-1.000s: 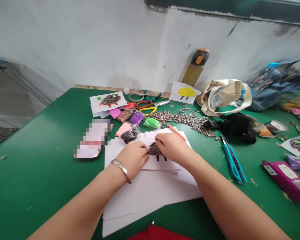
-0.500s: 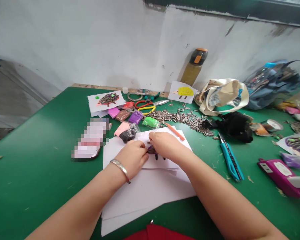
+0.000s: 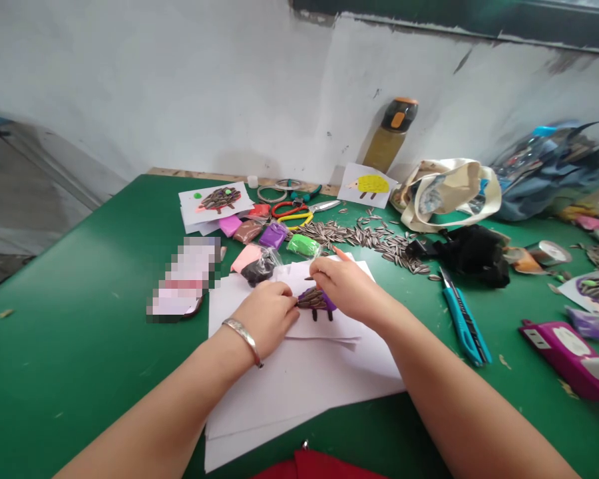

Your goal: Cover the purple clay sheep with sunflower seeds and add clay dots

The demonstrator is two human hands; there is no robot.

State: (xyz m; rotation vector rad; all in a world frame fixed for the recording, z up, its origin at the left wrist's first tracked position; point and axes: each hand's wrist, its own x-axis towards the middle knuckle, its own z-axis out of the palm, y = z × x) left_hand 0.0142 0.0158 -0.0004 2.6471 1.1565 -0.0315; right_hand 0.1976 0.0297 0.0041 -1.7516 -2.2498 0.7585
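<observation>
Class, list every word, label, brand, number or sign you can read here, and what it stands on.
No text is readable.
Magenta plastic device: white patch, too blurred to read.
Flat rectangular phone-like object: pixelated, unreadable.
White painted wall: small dark marks, too small to tell whether they are writing.

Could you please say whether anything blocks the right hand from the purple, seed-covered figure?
Nothing visible does: the right hand, pinching a small dark seed, partly hides the purple, seed-covered figure; the left hand is at its left end.
</observation>
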